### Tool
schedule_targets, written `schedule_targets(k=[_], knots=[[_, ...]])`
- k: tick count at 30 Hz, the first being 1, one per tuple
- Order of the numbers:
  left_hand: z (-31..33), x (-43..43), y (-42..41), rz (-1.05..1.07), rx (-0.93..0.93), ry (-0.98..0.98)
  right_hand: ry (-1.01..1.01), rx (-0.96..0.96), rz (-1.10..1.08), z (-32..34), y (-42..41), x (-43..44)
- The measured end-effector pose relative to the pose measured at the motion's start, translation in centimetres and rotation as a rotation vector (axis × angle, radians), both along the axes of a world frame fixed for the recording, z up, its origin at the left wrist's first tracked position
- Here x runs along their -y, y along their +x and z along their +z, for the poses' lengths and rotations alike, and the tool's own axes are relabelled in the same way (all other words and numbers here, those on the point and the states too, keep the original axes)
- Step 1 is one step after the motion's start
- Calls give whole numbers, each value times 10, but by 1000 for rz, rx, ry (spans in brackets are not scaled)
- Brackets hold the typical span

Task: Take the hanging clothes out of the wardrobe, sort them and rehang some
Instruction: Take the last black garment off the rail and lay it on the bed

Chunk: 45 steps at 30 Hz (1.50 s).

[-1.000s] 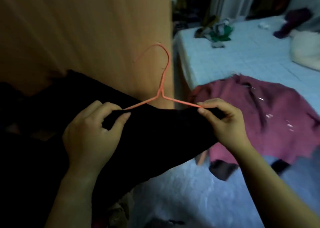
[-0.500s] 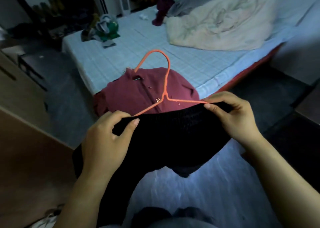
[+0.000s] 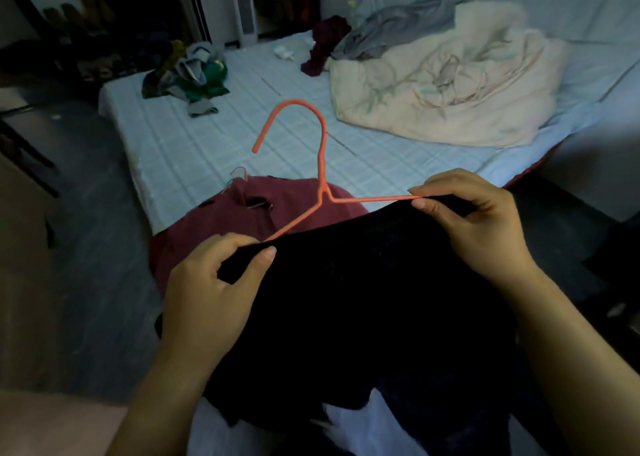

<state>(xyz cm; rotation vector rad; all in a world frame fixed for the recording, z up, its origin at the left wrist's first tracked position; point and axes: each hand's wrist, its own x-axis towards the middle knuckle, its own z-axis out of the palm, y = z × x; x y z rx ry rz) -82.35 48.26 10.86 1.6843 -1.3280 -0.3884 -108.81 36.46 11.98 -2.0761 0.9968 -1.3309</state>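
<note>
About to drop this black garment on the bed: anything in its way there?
The maroon garment already lies on the bed's near edge, directly beyond the black garment on its orange wire hanger.

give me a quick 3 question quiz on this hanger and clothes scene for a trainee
1. True or false: the orange hanger is hooked on a wardrobe rail.
2. Which item lies on the near edge of the bed, just beyond the black garment?
A. the maroon garment
B. the cream blanket
C. the green clothes pile
3. Fill in: the right hand pinches the hanger's arm and the garment's top edge, while the left hand grips the garment's other ____.

Key
1. False: both hands hold it up in the air over the bed, hook free.
2. A
3. shoulder (top edge)
</note>
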Motion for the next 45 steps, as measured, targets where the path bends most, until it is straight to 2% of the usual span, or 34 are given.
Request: schedule_targets(k=[7,16,21,26,32,36,40,45], knots=[[-14,129,60,67,-53,61,82,-38,78,-14,63,143],[-75,264,104,37,151,328,309,-172,152,-81,106,292],[-122,328,119,122,300,556,399,-296,264,-138,140,375],[-170,375,130,230,329,738,470,-471,398,-201,167,443],[-246,398,136,231,297,997,607,-782,544,-269,184,478],[-276,406,130,220,299,1080,626,-947,527,-304,185,488],[-290,409,127,252,364,1110,678,-987,547,-322,187,490],[-294,416,131,220,368,1067,662,-882,480,-325,186,493]])
